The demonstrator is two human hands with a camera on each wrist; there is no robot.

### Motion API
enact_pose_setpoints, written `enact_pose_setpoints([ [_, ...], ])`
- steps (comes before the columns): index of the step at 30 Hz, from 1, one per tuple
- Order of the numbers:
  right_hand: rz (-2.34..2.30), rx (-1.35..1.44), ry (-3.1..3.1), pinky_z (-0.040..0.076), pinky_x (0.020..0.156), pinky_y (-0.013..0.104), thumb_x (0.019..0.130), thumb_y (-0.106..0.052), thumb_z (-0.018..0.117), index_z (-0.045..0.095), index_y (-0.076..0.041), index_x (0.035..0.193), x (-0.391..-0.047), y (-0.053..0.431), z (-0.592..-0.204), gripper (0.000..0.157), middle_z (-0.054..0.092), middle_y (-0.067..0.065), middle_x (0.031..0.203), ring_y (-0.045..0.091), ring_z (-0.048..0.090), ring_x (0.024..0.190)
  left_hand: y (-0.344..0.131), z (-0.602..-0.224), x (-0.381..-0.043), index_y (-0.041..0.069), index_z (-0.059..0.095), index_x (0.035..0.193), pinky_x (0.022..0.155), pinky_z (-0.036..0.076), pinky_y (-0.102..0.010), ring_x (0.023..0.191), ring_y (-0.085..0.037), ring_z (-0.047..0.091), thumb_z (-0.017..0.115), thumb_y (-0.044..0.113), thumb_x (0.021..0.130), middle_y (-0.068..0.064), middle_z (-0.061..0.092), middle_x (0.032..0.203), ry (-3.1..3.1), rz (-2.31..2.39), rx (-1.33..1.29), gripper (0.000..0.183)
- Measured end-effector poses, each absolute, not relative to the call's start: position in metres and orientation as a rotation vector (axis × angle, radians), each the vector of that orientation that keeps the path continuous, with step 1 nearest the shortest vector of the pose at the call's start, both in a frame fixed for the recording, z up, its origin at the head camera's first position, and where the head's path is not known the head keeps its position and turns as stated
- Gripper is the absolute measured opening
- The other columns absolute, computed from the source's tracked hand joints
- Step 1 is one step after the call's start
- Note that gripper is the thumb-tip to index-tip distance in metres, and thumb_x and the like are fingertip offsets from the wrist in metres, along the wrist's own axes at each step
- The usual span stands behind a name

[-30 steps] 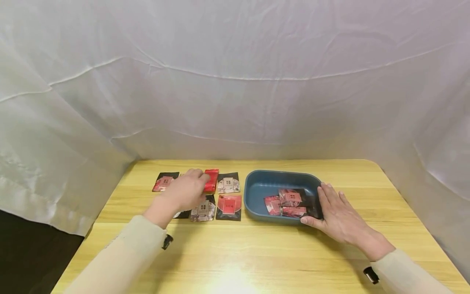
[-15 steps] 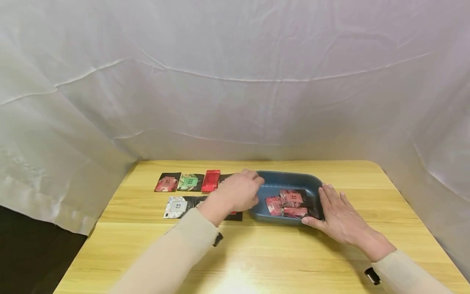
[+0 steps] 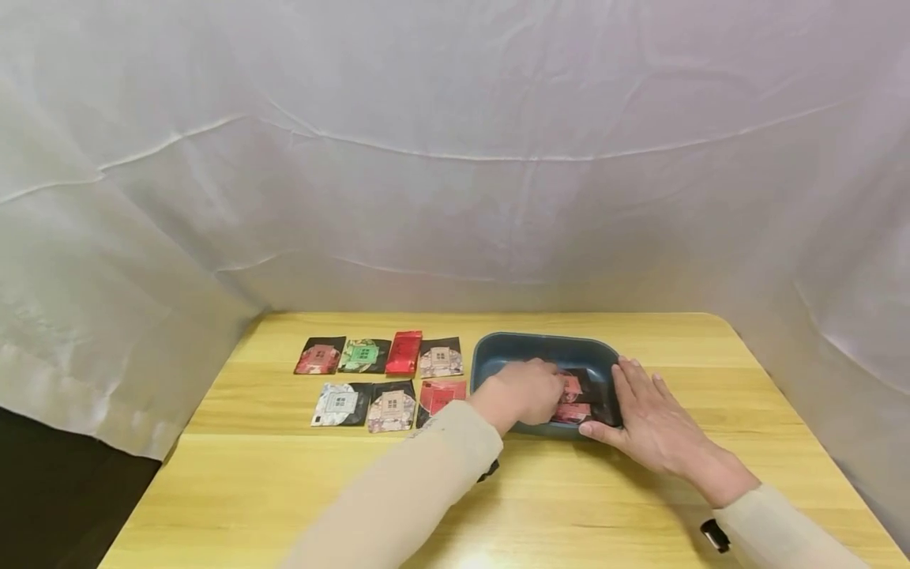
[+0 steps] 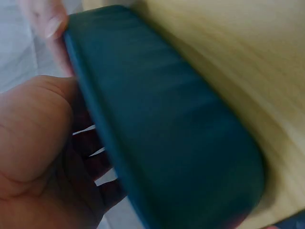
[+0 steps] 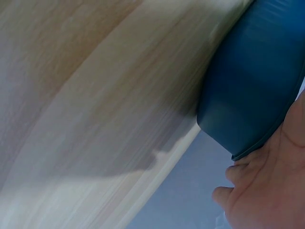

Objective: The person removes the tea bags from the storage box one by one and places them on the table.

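The left hand (image 3: 529,391) reaches down into a shallow, round-cornered, dark blue tray (image 3: 498,362), its fingers bent downward and bunched together as seen from above; their tips are hidden, so whether they have hold of anything cannot be told. The right hand (image 3: 657,423) holds nothing: its fingers lie nearly straight and slightly spread against the tray's right end, the thumb touching the near corner of the rim. The left wrist view adds what the head view hides: the left palm faces the tray's outer wall, and the fingers go over and behind the rim with narrow gaps between them, while the right thumb shows at the far corner. The right wrist view shows the smooth blue outside of the tray and the right palm close against its end, with two fingertips sticking out past the corner; the contents are out of sight there. Only the head view shows the flat, square, black-and-red foil packet (image 3: 571,386) in the tray, just right of the left fingers, and a red-labelled packet (image 3: 572,412) nearer the front wall. Left of the tray, seven small printed packets (image 3: 365,355) lie in two rows on the yellow wood-grain tabletop (image 3: 270,490), well apart from the right hand.
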State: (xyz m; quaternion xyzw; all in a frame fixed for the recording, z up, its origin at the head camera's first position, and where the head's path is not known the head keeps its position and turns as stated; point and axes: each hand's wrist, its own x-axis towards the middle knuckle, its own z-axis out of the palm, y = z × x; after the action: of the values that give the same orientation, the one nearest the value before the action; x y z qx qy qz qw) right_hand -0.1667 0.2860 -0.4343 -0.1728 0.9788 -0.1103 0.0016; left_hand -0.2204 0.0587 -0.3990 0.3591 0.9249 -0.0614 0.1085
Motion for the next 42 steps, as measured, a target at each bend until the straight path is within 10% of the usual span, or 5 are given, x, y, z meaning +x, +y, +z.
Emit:
enact_pose_setpoints([
  [14, -0.334, -0.545, 3.083, 0.021, 0.122, 0.073, 0.093, -0.076, 0.059, 0.024, 0.018, 0.158, -0.168, 0.283, -0.437, 0.119, 0.021, 0.038, 0.167, 0.054, 0.023, 0.155, 0.067, -0.417, -0.236, 0.037, 0.039, 0.163, 0.131, 0.023, -0.030, 0.162, -0.013, 0.021, 0.036, 0.048, 0.114, 0.015, 0.033, 0.170, 2.502, 0.074, 0.990, 0.051],
  [24, -0.353, -0.509, 3.074, 0.019, 0.124, 0.072, 0.093, -0.077, 0.059, 0.022, 0.017, 0.159, -0.167, 0.284, -0.435, 0.121, 0.017, 0.038, 0.168, 0.055, 0.021, 0.155, 0.037, -0.409, -0.240, 0.031, 0.040, 0.164, 0.128, 0.032, -0.035, 0.157, -0.017, 0.035, 0.041, 0.033, 0.114, 0.008, 0.042, 0.167, 2.534, 0.036, 0.879, 0.050],
  [29, -0.354, -0.507, 3.074, 0.019, 0.124, 0.072, 0.093, -0.077, 0.059, 0.021, 0.017, 0.159, -0.167, 0.284, -0.434, 0.121, 0.016, 0.038, 0.168, 0.055, 0.021, 0.155, 0.021, -0.397, -0.247, 0.026, 0.052, 0.157, 0.106, 0.053, -0.033, 0.131, -0.015, 0.061, 0.050, 0.023, 0.110, 0.004, 0.061, 0.152, 2.625, 0.090, 0.836, 0.047],
  [34, -0.361, -0.499, 3.072, 0.019, 0.124, 0.072, 0.093, -0.076, 0.060, 0.021, 0.017, 0.159, -0.166, 0.285, -0.434, 0.121, 0.016, 0.039, 0.168, 0.055, 0.021, 0.155, 0.012, -0.391, -0.252, 0.017, 0.065, 0.137, 0.086, 0.051, -0.032, 0.102, -0.017, 0.061, 0.065, 0.023, 0.102, 0.000, 0.070, 0.127, 2.678, 0.040, 0.854, 0.035],
  [42, -0.354, -0.491, 3.071, 0.019, 0.123, 0.073, 0.093, -0.077, 0.059, 0.022, 0.017, 0.159, -0.166, 0.285, -0.434, 0.121, 0.017, 0.039, 0.168, 0.055, 0.022, 0.155, 0.019, -0.404, -0.248, 0.014, 0.059, 0.141, 0.105, 0.056, -0.035, 0.125, -0.021, 0.063, 0.068, 0.034, 0.101, -0.002, 0.068, 0.134, 2.735, -0.205, 0.860, 0.046],
])
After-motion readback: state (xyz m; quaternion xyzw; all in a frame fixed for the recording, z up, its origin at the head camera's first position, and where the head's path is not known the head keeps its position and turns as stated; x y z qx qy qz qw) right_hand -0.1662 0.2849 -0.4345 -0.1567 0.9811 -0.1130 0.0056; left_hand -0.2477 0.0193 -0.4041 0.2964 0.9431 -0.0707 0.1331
